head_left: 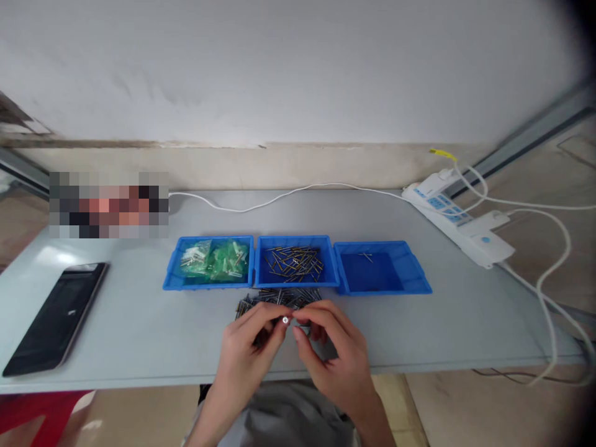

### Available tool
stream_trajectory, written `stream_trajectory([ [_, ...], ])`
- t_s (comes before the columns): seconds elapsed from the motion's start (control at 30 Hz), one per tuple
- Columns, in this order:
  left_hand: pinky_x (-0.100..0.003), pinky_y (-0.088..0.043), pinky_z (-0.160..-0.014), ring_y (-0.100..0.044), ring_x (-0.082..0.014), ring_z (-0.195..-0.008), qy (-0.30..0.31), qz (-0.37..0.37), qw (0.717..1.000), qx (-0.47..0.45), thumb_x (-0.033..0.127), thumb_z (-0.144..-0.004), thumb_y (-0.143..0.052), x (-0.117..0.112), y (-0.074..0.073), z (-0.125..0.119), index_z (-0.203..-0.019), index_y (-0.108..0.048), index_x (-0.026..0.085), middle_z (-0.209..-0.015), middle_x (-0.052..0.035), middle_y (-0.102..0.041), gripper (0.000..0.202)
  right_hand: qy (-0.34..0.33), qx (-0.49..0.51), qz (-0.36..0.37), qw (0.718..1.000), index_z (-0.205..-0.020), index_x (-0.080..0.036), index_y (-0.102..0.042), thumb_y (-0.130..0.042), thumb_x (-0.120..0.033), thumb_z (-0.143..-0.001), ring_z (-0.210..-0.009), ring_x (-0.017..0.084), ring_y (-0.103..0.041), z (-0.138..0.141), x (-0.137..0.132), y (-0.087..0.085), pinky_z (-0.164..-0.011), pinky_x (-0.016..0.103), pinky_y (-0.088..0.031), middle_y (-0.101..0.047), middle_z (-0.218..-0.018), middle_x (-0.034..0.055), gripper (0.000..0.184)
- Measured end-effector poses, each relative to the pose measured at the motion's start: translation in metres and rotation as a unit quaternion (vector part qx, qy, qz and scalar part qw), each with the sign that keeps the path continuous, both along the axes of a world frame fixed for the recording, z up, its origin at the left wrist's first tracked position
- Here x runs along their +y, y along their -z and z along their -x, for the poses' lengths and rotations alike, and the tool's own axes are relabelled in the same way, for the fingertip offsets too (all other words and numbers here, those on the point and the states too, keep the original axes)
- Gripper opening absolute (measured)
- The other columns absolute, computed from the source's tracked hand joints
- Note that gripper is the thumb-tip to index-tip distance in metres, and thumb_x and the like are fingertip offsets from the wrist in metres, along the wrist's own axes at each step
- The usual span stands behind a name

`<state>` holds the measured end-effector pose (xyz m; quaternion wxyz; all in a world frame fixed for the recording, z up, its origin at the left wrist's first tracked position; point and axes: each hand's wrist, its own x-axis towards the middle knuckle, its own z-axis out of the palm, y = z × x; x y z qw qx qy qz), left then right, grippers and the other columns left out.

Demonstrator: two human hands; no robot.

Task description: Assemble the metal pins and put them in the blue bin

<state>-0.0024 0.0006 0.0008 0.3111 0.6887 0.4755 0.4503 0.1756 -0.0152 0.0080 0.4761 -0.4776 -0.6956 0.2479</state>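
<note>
My left hand point(251, 338) pinches a screw point(285, 320) between thumb and forefinger, its cross-slotted head facing me. Close beside it is my right hand point(333, 344), its forefinger tip by the screw and its thumb a little lower. The other right fingers curl inward around something greyish that I cannot make out. Just beyond both hands lies a loose pile of dark metal screws point(279, 298), partly covered by them. Behind the pile, the middle blue bin point(298, 239) holds many long screws with brassy parts point(295, 262).
The left blue bin point(170, 273) contains green and clear bags with pale plugs point(223, 259). In the right blue bin point(379, 270) lie a few screws. A black tablet point(58, 316) rests at left; a white power strip point(459, 217) with cables stands at right. A pixelated patch hides the back left.
</note>
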Motion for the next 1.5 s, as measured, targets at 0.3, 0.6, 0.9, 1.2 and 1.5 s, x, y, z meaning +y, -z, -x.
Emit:
stream_trajectory([
  [0.3,-0.022,-0.065,-0.081,-0.081,-0.0172,-0.089,0.039,-0.003,0.999,-0.031,0.009,-0.101,-0.068,0.000,0.003,0.001,-0.119,-0.086,0.025,-0.105,-0.0070,-0.084,0.030,0.008,-0.007,-0.012,1.000,-0.114,-0.025,-0.070,-0.067,-0.015,-0.104,-0.069,0.012,-0.066,0.002,-0.001,0.009,-0.063,0.023,-0.057,-0.075,-0.098,0.0024,0.014],
  [0.6,-0.017,-0.059,-0.063,-0.070,-0.0096,-0.063,-0.001,-0.010,1.000,-0.005,0.012,-0.100,-0.072,-0.002,0.004,0.002,-0.133,-0.079,0.024,-0.096,-0.0029,-0.083,0.036,0.097,-0.004,-0.054,0.994,-0.107,-0.025,-0.071,-0.065,-0.016,-0.105,-0.061,0.012,-0.059,-0.004,0.006,-0.007,-0.057,0.025,-0.051,-0.069,-0.082,-0.0006,0.011],
  [0.9,-0.020,-0.050,-0.055,-0.067,-0.0113,-0.060,-0.004,-0.004,1.000,0.027,0.019,-0.105,-0.065,-0.003,-0.002,-0.001,-0.110,-0.083,0.020,-0.082,-0.0036,-0.080,0.019,0.322,-0.128,-0.067,0.936,-0.103,-0.023,-0.073,-0.073,-0.038,-0.102,-0.055,0.012,-0.053,-0.060,0.035,-0.021,-0.061,0.027,-0.048,-0.068,-0.075,-0.0025,0.015],
  [1.2,-0.020,-0.050,-0.056,-0.064,-0.0105,-0.057,-0.006,-0.003,0.999,0.040,0.019,-0.105,-0.065,-0.003,-0.003,-0.001,-0.108,-0.083,0.020,-0.079,-0.0021,-0.078,0.018,0.162,-0.249,0.013,0.955,-0.103,-0.023,-0.074,-0.051,-0.042,-0.114,-0.045,0.012,-0.060,-0.039,-0.001,0.022,-0.050,0.027,-0.042,-0.064,-0.061,-0.0054,0.033],
  [1.5,-0.021,-0.052,-0.056,-0.067,-0.0121,-0.059,-0.011,0.009,0.999,0.039,0.024,-0.107,-0.064,-0.002,-0.001,-0.001,-0.110,-0.083,0.020,-0.081,-0.0035,-0.079,0.020,0.140,-0.115,0.051,0.982,-0.100,-0.024,-0.069,-0.060,-0.034,-0.108,-0.051,0.011,-0.061,-0.026,0.004,0.011,-0.055,0.022,-0.049,-0.066,-0.068,-0.0050,0.015],
])
